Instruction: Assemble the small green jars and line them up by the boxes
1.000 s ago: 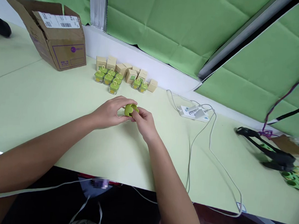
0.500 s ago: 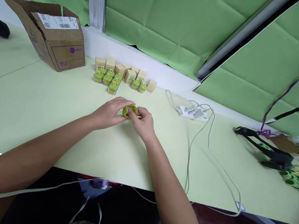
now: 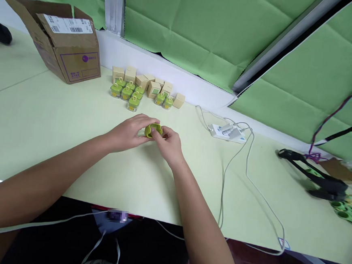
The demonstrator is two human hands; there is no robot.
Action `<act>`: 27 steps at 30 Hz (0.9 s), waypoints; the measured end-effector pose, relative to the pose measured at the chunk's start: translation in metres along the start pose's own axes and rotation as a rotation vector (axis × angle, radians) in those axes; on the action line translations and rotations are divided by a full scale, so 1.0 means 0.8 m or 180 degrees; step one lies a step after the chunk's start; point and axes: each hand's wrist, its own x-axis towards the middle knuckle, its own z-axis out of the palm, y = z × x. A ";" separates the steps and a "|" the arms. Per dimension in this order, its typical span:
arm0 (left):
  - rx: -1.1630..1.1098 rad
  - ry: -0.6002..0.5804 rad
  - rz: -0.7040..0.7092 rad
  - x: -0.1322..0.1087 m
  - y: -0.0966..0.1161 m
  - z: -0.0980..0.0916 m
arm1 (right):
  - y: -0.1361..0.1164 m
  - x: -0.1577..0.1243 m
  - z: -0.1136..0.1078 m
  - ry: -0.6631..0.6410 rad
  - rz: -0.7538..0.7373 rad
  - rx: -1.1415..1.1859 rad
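Note:
Above the pale green table, my left hand [image 3: 130, 133] grips a small green lid [image 3: 148, 130] by its left side, thumb below and fingers above. My right hand [image 3: 169, 145] is closed on the lid's right side, its thumb pressed into the hollow inner face. The fingers hide part of the lid. Beyond my hands stand several small clear jars [image 3: 133, 104] with green lids and pale loop handles. Two similar jars [image 3: 168, 103] stand apart to their right.
Several small tan boxes [image 3: 154, 90] line the wall behind the jars. An open cardboard carton [image 3: 78, 61] stands at the back left. A white power strip [image 3: 227, 133] with trailing cables lies to the right. Further right are a black stand-like object [image 3: 321, 182] and green parts [image 3: 348, 212].
Almost nothing differs. Both hands keep their hold on the green lid, and the right thumb stays inside it. The whole view has shifted very slightly.

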 end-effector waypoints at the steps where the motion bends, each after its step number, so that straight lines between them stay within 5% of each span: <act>1: -0.0016 0.0032 -0.0041 0.001 0.001 -0.001 | -0.001 0.000 -0.002 -0.0064 0.0047 0.0121; 11: -0.0009 0.0506 -0.0561 0.002 -0.009 -0.002 | 0.009 0.010 -0.018 0.0222 -0.0087 0.0699; 20: 0.0063 0.0375 -0.0530 0.002 -0.015 -0.002 | 0.001 0.005 -0.013 0.0360 -0.0338 0.1071; 27: 0.0109 0.0169 -0.0392 0.001 -0.010 -0.001 | -0.003 0.004 -0.012 0.0001 -0.0434 0.1215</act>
